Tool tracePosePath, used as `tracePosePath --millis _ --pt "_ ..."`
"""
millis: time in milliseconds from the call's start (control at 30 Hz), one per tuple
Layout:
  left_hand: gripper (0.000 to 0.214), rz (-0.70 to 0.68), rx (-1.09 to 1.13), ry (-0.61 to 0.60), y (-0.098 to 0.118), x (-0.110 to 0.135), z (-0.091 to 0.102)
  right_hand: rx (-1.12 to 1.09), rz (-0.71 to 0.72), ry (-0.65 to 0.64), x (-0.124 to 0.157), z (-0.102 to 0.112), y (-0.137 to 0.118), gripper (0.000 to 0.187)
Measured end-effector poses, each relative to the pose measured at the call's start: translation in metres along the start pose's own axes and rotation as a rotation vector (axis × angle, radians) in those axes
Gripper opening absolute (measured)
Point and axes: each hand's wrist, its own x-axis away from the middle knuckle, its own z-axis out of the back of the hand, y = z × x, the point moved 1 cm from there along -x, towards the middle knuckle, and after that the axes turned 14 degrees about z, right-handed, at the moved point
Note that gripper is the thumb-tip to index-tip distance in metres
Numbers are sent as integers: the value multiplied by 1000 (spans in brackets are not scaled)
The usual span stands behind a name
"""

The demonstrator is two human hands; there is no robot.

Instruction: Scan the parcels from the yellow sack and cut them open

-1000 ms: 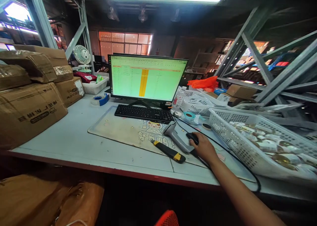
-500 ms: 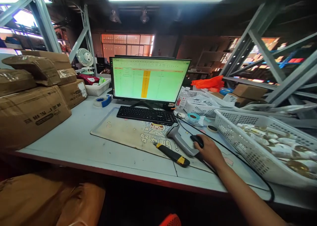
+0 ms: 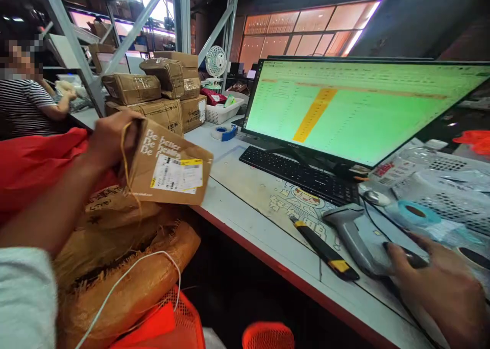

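My left hand (image 3: 111,142) grips a kraft mailer (image 3: 172,168) above wrapped parcels (image 3: 122,272); my right hand (image 3: 440,288), well apart, rests on a mouse (image 3: 408,255); a barcode scanner (image 3: 350,239) and utility knife (image 3: 325,254) lie between them on the desk (image 3: 201,157).

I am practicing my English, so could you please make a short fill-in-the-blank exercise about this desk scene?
The left hand grips a kraft mailer, and its label is white and ____. The right hand is on a ____ beside the barcode scanner. The monitor displays a ____ with a green background.

Missing words: yellow; computer mouse; spreadsheet.
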Motion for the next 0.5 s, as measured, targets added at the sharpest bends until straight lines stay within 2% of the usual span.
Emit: tracePosePath --millis 67,133,167,200,233,267,333,367,433,500 --pt "31 -3 53 111 19 -4 -12 -121 -61 -150 -4 -6 -11 69" --pt "32 26 214 305 50 -9 -31 -177 -117 -290 -5 -14 -25 72" --pt "34 33 291 346 67 -11 -42 -164 -134 -337 -5 -18 -32 74" --pt "37 17 340 316 83 -13 -53 -126 -141 -365 -5 -21 -39 76" --pt "38 -21 358 220 99 -15 -64 -74 -140 -379 -5 -23 -46 78" --pt "38 -79 340 75 112 -17 -74 -21 -135 -383 -4 -25 -52 78" --pt "33 -192 230 -211 135 -22 -93 58 -119 -393 -5 -26 -63 78" --pt "33 -232 173 -304 143 -24 -99 83 -118 -407 -6 -27 -67 77" --pt "41 -289 85 -415 156 -29 -104 120 -134 -439 -10 -27 -76 74" --pt "53 -330 48 -487 164 -34 -100 144 -171 -473 -17 -27 -83 68"
